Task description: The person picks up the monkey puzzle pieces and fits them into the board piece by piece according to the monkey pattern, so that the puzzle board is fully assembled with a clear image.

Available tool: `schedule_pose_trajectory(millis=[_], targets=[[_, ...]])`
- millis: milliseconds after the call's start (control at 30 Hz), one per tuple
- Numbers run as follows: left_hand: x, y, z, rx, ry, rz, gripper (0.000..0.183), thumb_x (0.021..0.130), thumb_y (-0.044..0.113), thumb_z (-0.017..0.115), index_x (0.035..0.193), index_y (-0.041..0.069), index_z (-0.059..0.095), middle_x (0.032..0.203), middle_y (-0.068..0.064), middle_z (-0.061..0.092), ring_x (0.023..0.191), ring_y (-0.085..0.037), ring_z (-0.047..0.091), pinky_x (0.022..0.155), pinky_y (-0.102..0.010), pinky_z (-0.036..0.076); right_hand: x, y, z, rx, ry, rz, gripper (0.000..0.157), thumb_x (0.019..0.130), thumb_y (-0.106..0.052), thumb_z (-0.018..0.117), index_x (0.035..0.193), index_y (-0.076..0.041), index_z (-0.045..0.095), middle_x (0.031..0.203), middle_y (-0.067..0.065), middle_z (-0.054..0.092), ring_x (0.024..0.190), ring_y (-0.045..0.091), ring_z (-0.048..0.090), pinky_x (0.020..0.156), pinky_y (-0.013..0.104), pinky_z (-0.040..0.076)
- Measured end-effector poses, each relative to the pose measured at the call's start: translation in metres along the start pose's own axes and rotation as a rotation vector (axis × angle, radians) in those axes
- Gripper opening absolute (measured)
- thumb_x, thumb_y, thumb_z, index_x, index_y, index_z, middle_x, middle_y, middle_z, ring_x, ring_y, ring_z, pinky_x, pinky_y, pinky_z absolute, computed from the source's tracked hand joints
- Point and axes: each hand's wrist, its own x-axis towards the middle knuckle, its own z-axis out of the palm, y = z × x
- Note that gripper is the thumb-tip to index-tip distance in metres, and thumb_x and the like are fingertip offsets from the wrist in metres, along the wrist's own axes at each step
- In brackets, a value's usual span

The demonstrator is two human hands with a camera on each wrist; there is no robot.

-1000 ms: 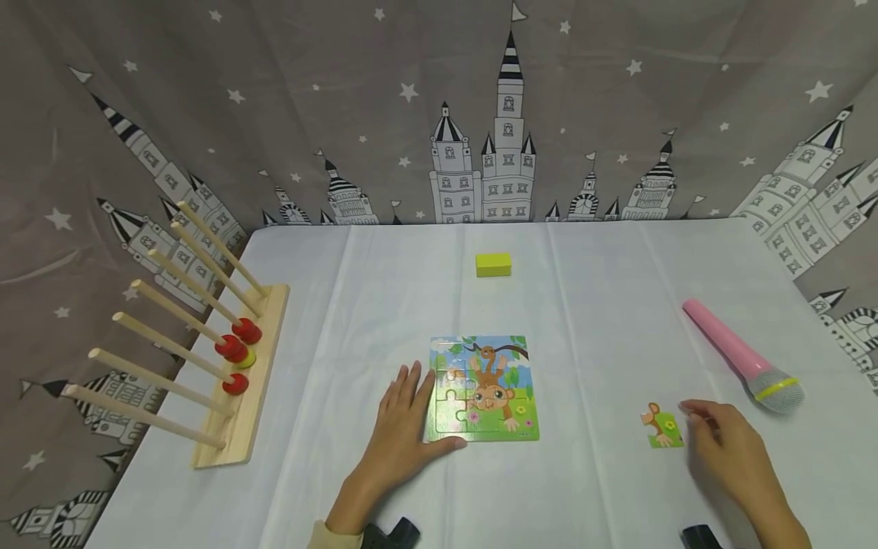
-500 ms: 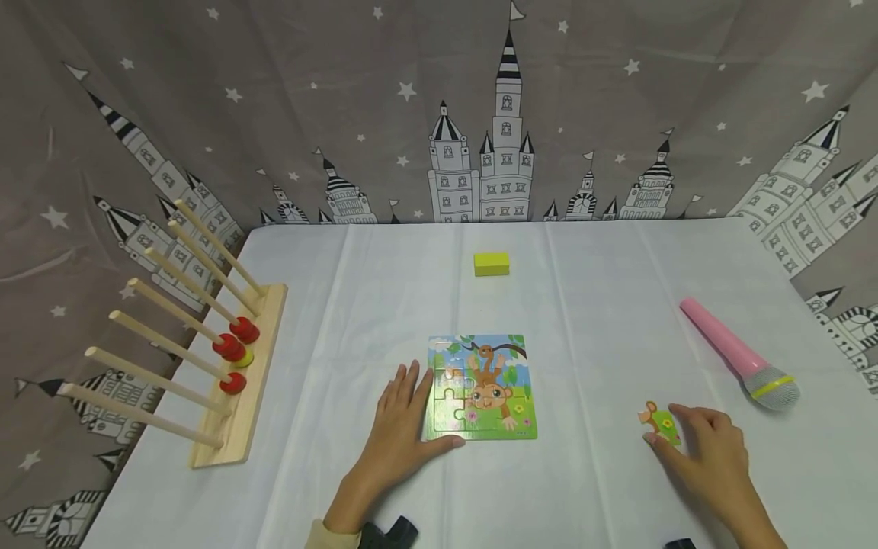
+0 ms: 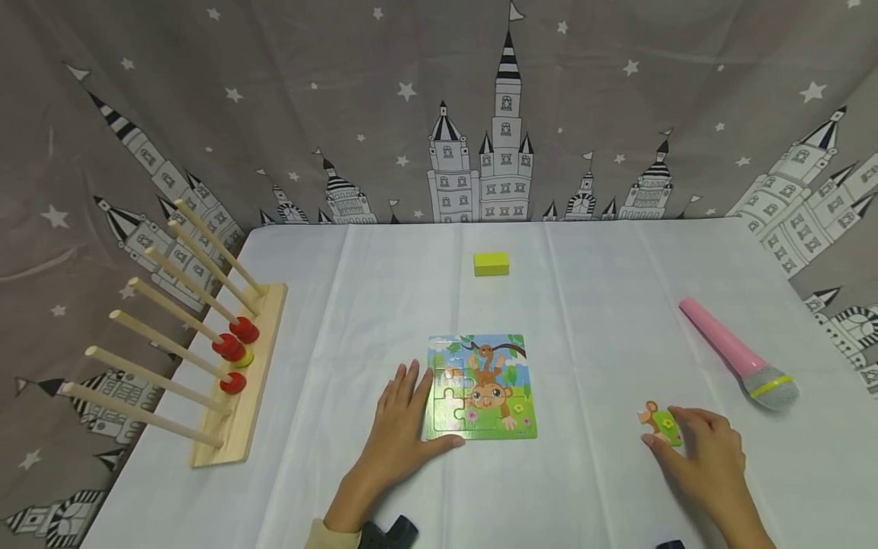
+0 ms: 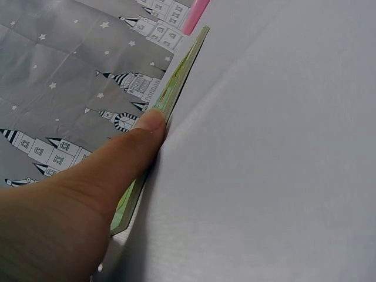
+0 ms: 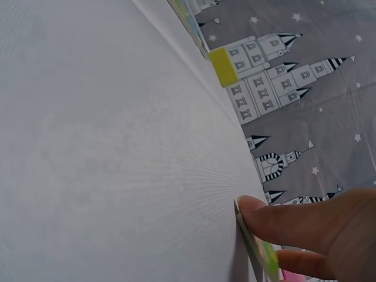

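A jigsaw puzzle [image 3: 485, 393] with a monkey picture lies flat at the table's middle. Along its left side rests my left hand [image 3: 394, 438], fingers straight and spread, thumb at the near edge. The left wrist view shows that thumb [image 4: 132, 150] against the rim of the puzzle [image 4: 183, 73]. Off to the right, my right hand [image 3: 706, 461] pinches a loose puzzle piece [image 3: 662, 424] between thumb and forefinger; green, with a yellow flower and a brown ear on it. In the right wrist view the piece [image 5: 267, 258] is seen nearly edge-on, partly behind the thumb.
A pink toy microphone [image 3: 737, 351] lies beyond the right hand. Near the far edge sits a yellow block [image 3: 491, 264]. On the left stands a wooden peg rack [image 3: 257, 396] with several tall pegs, a few red rings [image 3: 243, 330] and a yellow one.
My right hand has come slightly left, and its thumb and forefinger have gone from beside the loose piece to pinching its edges. The left hand keeps its place.
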Motion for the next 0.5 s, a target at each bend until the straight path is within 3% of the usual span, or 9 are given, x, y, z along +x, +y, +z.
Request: schedule_pose_trajectory(millis=[167, 300, 400, 500], targets=[[0.0003, 0.0002, -0.0006, 0.006, -0.003, -0.004, 0.102, 0.067, 0.063, 0.066, 0.143, 0.007, 0.026, 0.152, -0.015, 0.014, 0.142, -0.031, 0.006, 0.113, -0.049, 0.010, 0.0031, -0.0027, -0.0013, 0.049, 0.010, 0.018, 0.059, 0.073, -0.025, 0.074, 0.114, 0.010, 0.051, 0.110, 0.033, 0.049, 0.100, 0.046, 0.041, 0.076, 0.053, 0.032], [0.0002, 0.0002, -0.0008, 0.004, -0.006, -0.010, 0.102, 0.066, 0.062, 0.066, 0.143, 0.007, 0.026, 0.152, -0.015, 0.014, 0.142, -0.031, 0.006, 0.113, -0.049, 0.010, 0.0026, -0.0061, -0.0026, 0.082, -0.032, 0.100, 0.067, 0.074, -0.030, 0.074, 0.121, 0.007, 0.044, 0.101, 0.026, 0.056, 0.085, 0.025, 0.051, 0.068, 0.027, 0.040], [0.0002, 0.0003, -0.0009, 0.003, -0.006, -0.010, 0.102, 0.066, 0.062, 0.066, 0.143, 0.007, 0.027, 0.152, -0.015, 0.015, 0.142, -0.031, 0.006, 0.112, -0.049, 0.010, 0.0013, -0.0078, -0.0028, 0.088, -0.030, 0.108, 0.067, 0.074, -0.028, 0.074, 0.126, -0.001, 0.042, 0.093, 0.019, 0.060, 0.070, 0.007, 0.048, 0.054, 0.017, 0.036], [0.0003, 0.0005, -0.0010, 0.004, -0.007, -0.010, 0.102, 0.067, 0.063, 0.066, 0.143, 0.007, 0.027, 0.152, -0.015, 0.015, 0.142, -0.031, 0.006, 0.113, -0.049, 0.010, -0.0001, -0.0090, -0.0022, 0.085, 0.000, 0.046, 0.062, 0.073, -0.022, 0.075, 0.126, -0.008, 0.046, 0.084, 0.014, 0.062, 0.062, -0.001, 0.039, 0.051, 0.017, 0.034]])
